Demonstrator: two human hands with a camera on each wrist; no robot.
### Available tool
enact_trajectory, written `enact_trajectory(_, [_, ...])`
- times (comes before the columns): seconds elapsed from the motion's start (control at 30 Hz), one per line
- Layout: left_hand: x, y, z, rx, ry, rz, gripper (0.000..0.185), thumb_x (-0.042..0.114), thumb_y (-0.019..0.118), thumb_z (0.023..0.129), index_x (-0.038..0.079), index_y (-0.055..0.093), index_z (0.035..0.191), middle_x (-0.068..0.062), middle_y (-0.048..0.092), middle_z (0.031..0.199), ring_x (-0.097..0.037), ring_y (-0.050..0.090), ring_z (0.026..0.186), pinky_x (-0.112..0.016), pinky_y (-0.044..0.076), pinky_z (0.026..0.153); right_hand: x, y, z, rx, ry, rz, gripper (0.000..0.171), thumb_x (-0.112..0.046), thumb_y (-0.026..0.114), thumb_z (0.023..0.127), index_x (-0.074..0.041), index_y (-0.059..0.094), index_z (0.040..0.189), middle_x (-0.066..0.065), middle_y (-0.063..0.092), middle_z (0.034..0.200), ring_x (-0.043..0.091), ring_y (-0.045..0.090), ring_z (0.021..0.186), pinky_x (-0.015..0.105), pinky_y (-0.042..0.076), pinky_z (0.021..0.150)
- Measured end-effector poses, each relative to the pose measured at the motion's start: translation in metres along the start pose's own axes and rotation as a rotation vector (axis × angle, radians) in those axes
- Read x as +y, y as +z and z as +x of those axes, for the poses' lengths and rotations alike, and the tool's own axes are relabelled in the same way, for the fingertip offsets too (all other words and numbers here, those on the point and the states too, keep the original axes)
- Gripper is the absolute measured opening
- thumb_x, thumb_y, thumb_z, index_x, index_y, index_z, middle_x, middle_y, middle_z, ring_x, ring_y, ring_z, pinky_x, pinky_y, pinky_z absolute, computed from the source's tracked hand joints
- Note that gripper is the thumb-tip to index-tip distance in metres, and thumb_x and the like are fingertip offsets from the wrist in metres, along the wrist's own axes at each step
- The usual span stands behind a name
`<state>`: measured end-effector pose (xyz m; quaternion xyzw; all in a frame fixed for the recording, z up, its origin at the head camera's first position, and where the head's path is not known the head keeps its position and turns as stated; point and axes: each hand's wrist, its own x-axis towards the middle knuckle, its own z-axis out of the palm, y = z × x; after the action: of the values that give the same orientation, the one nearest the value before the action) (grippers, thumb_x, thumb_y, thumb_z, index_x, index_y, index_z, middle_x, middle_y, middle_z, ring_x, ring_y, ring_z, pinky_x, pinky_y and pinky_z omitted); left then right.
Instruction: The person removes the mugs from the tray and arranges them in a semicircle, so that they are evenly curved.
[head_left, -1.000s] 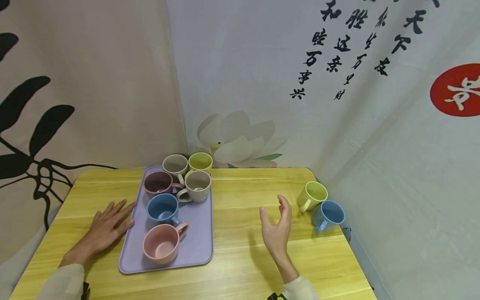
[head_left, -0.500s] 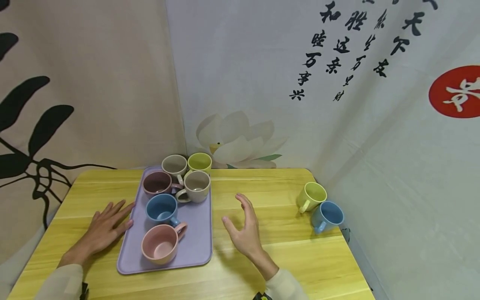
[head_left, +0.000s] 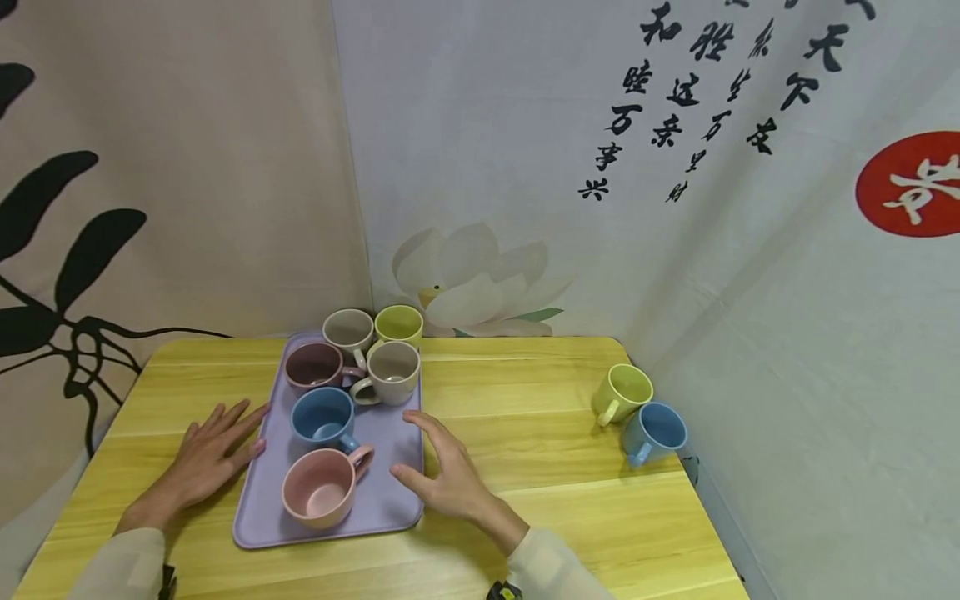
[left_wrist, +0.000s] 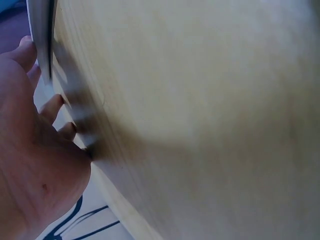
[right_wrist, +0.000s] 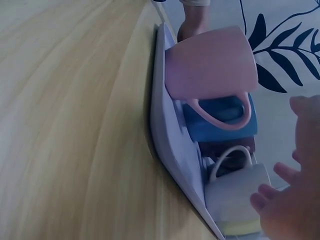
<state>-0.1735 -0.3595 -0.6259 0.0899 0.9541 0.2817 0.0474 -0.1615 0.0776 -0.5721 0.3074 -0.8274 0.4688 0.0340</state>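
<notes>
My left hand (head_left: pixel 202 467) lies with fingers spread on the table, fingertips touching the left rim of a lilac tray (head_left: pixel 393 508). Above the tray's right edge hovers my right hand (head_left: pixel 448 475), thumb and fingers apart and holding nothing. A pink mug (head_left: pixel 321 493) stands nearest to it, its handle pointing toward that hand. Behind the pink mug are a blue mug (head_left: pixel 322 417) and a dark mauve mug (head_left: pixel 313 367). Two greyish-beige mugs, one at the back (head_left: pixel 348 329) and one at the right (head_left: pixel 396 375), and a yellow-green mug (head_left: pixel 400 323) fill the far end.
At the right of the wooden table (head_left: pixel 525 400), a second yellow-green mug (head_left: pixel 624 393) and a second blue mug (head_left: pixel 655 435) stand close together near the edge. Printed cloth (head_left: pixel 480 125) hangs behind the table and along its right side.
My right hand has moved left, from near the two mugs at the right, across the table to the tray's right edge. The left hand and the mugs keep their places.
</notes>
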Motion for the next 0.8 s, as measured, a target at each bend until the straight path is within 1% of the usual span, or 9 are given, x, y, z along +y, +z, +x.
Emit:
enact_trajectory(0.13, [-0.001, 0.0, 0.0, 0.001, 0.001, -0.001, 0.07, 0.048, 0.05, 0.119, 0.02, 0.029, 0.18, -0.038, 0.017, 0.184, -0.072, 0.003, 0.168, -0.092, -0.007, 0.128, -0.001, 0.008, 0.004, -0.085, 0.007, 0.008, 0.071, -0.032, 0.081, 0.105, -0.019, 0.05, 0.168, 0.004, 0.056, 0.173, 0.026, 0.052, 0.164, 0.046, 0.044, 0.136])
enact_trajectory(0.27, [-0.001, 0.0, 0.0, -0.001, -0.001, -0.005, 0.071, 0.048, 0.05, 0.119, 0.02, 0.029, 0.18, -0.038, 0.016, 0.184, -0.072, 0.001, 0.168, -0.091, -0.01, 0.129, -0.002, 0.016, 0.007, -0.139, 0.002, 0.012, 0.07, -0.029, 0.081, 0.104, -0.014, 0.052, 0.166, 0.008, 0.059, 0.171, 0.027, 0.053, 0.163, 0.045, 0.044, 0.137])
enact_trajectory(0.33, [-0.001, 0.0, 0.0, 0.0, -0.001, -0.005, 0.071, 0.048, 0.05, 0.119, 0.02, 0.029, 0.18, -0.038, 0.016, 0.184, -0.072, 0.002, 0.168, -0.091, -0.009, 0.129, -0.002, 0.02, 0.008, -0.163, 0.004, 0.008, 0.07, -0.029, 0.081, 0.104, -0.013, 0.052, 0.166, 0.007, 0.06, 0.17, 0.026, 0.054, 0.163, 0.044, 0.043, 0.137])
enact_trajectory(0.47, [0.0, 0.0, 0.0, 0.004, 0.003, -0.004, 0.071, 0.048, 0.051, 0.119, 0.019, 0.03, 0.18, -0.038, 0.017, 0.184, -0.073, 0.004, 0.167, -0.092, -0.007, 0.128, -0.001, 0.027, 0.009, -0.196, -0.004, -0.013, 0.07, -0.03, 0.081, 0.106, -0.011, 0.051, 0.167, 0.006, 0.06, 0.17, 0.025, 0.057, 0.16, 0.042, 0.047, 0.134])
enact_trajectory(0.6, [-0.001, 0.0, 0.0, 0.005, 0.006, -0.005, 0.07, 0.047, 0.05, 0.119, 0.02, 0.029, 0.18, -0.038, 0.017, 0.183, -0.073, 0.004, 0.167, -0.092, -0.007, 0.128, 0.0, 0.031, 0.011, -0.226, 0.006, 0.012, 0.07, -0.029, 0.08, 0.107, -0.01, 0.05, 0.167, 0.008, 0.06, 0.17, 0.025, 0.059, 0.158, 0.036, 0.052, 0.128])
enact_trajectory(0.8, [0.0, 0.0, 0.0, 0.0, -0.002, -0.008, 0.07, 0.048, 0.05, 0.119, 0.02, 0.029, 0.18, -0.039, 0.016, 0.183, -0.073, 0.003, 0.167, -0.093, -0.007, 0.127, -0.001, 0.036, 0.015, -0.234, -0.043, -0.001, 0.065, -0.026, 0.079, 0.108, -0.009, 0.053, 0.165, 0.009, 0.064, 0.167, 0.022, 0.063, 0.154, 0.034, 0.057, 0.123])
